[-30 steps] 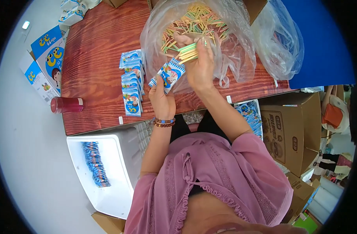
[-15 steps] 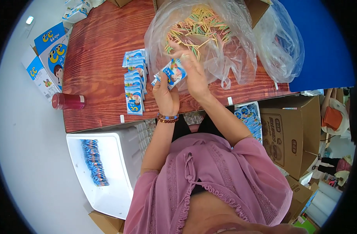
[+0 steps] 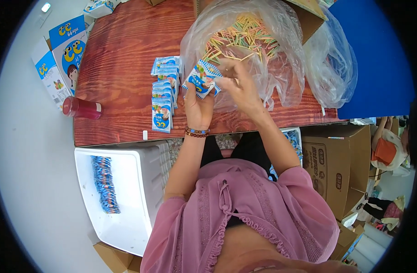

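My left hand, with a beaded bracelet at its wrist, grips a small blue-and-white packet above the table's near part. The packet is tilted, its printed face upward. Close by its right edge is my right hand, fingers bent and apart; whether the thumb touches the packet I cannot tell. Beyond both hands, a pile of thin pastel sticks in yellow, pink and green lies in a clear plastic bag. Left of my left hand, several similar packets overlap in a column on the red-brown wooden table.
A red-lidded jar stands at the table's left edge beside printed cartons. Below left, a white tub holds a row of packets. Cardboard boxes stand at right; another person shows at the far right.
My right hand has drawn back from the stick pile, slightly right and nearer. The packet in my left hand has turned more upright. The whole view has shifted slightly.
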A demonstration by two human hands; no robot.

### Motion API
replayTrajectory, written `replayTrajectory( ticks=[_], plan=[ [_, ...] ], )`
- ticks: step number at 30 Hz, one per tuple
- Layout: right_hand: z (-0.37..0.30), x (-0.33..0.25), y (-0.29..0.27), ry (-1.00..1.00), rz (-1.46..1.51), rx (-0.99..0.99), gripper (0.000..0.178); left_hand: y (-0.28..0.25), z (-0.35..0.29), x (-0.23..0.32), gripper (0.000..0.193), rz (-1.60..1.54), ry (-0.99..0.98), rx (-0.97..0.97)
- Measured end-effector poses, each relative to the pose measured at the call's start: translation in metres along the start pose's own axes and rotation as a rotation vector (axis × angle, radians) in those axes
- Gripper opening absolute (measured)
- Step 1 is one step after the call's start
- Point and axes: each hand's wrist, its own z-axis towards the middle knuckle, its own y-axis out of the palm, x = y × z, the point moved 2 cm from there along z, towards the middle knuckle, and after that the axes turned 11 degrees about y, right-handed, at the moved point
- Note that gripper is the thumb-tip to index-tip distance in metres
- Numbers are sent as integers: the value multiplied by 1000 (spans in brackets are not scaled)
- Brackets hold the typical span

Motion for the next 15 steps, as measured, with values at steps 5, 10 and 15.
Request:
replayTrajectory(
  ticks=[5, 10, 15],
  plan=[
    [15, 8, 6, -17, -11, -131, 18, 4, -9, 14, 36, 14, 32, -65],
    [17, 18, 24, 130, 75, -235, 16, -4, -13, 36, 21, 254, 112, 71],
    [18, 19, 56, 94, 42, -333, 14, -31, -39, 68, 20, 860, 443, 130]
  ],
)
